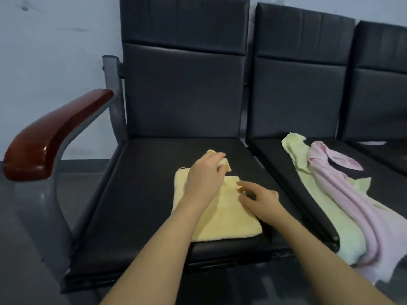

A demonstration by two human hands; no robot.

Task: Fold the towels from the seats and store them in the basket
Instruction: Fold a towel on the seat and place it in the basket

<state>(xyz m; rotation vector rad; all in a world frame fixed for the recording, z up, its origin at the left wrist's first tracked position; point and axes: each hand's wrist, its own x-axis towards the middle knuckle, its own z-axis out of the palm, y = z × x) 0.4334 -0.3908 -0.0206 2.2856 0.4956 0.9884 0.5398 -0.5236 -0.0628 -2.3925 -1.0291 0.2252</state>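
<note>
My left hand grip pinches the yellow towel's far corner, right hand spread flat on it; I'd pull the fold square to the near edge.

Armrest walls the seat's left; its right lies open.

Matt terry towel; smooth leathery seat (armrest glossy wood).

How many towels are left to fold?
None looks finished, and no basket shows. The yellow towel is being folded now: the left hand grips its far corner, the right hand rests on it. The green towel and pink towel wait unfolded.
</note>
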